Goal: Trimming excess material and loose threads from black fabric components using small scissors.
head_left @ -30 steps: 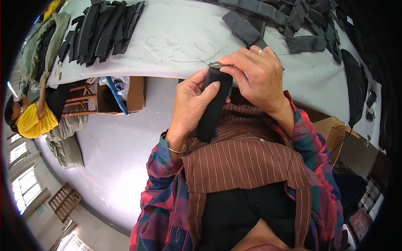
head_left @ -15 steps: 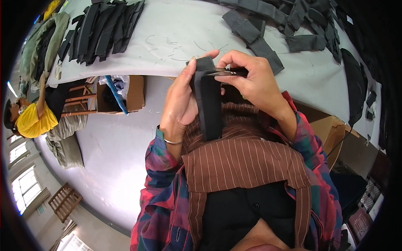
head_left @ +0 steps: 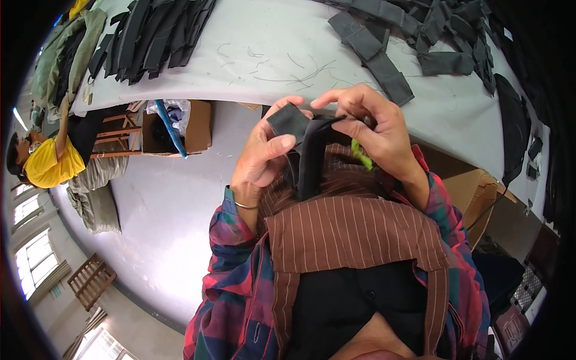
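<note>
Left hand first, in the head view, which is all I have to steer by: it is closed on a dark fabric strip, thumb on the near face and fingers behind. The strip's squarish flap stands up above that thumb, and the long part drops just to the right of the palm, its lower end in front of the brown striped apron. So I have the strip between the two hands, touching the left one.

Right hand is across from it, fingers curled and thumb brought in near the forefinger, by a dark point at the strip's upper right edge. The fingers cover too much for me to say fairly whether they pinch cloth or a tool. Below them hangs a bright green cord-like piece.

Beyond both hands I see the pale table, with loose threads near its front edge, a row of long dark strips at left and scattered grey pieces at right. A person in yellow is far off to the left.
</note>
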The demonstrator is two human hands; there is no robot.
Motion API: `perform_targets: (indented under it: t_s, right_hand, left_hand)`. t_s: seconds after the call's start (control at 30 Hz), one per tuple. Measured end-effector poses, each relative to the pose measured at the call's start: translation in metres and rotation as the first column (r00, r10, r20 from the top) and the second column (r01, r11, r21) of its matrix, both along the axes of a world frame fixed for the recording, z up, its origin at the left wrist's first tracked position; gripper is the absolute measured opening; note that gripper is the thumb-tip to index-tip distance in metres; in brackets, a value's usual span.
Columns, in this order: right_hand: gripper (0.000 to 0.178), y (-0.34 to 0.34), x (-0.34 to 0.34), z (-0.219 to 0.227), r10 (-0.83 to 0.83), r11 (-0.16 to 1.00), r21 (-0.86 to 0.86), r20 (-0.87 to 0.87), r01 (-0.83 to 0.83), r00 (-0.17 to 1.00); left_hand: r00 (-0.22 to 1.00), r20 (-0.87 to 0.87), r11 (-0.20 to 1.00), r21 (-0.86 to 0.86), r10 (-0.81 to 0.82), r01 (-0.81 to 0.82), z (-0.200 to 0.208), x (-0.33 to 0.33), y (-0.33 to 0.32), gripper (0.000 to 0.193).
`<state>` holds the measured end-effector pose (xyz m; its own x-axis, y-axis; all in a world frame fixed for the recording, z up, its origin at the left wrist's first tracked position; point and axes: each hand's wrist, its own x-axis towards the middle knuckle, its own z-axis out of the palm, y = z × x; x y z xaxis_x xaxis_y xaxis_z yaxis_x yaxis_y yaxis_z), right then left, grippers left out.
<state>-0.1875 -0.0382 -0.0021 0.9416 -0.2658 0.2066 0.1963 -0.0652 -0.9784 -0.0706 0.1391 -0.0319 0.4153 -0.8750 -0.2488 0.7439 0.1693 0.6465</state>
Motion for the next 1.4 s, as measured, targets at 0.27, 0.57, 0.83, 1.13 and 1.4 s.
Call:
perform_targets:
  t_s: [0.27,0.57,0.83,1.13,1.4]
  right_hand:
    - [0.011,0.009,0.003,-0.004,0.033,0.876,0.482,-0.125,0.032,0.992]
    - [0.009,0.012,0.015,0.019,0.002,0.832,0.554,-0.021,0.010,1.000]
    - [0.011,0.005,0.017,0.019,-0.084,0.955,0.296,0.171,0.030,0.982]
    - [0.028,0.012,0.019,0.028,-0.282,0.956,-0.001,0.258,0.292,0.924]
    - [0.011,0.009,0.019,0.013,-0.383,0.924,0.023,0.031,0.382,0.923]
  left_hand:
    - [0.995,0.090,0.996,0.084,-0.039,0.031,0.007,0.003,0.003,0.078]
    - [0.916,0.400,0.998,0.063,-0.029,0.004,0.040,0.007,-0.006,0.064]
    - [0.816,0.567,0.987,-0.033,-0.114,0.160,0.040,0.007,-0.001,0.033]
    - [0.531,0.824,0.962,-0.057,0.197,-0.268,0.073,-0.024,-0.009,0.028]
    - [0.090,0.992,0.896,-0.041,0.090,-0.442,0.035,-0.014,-0.027,0.034]
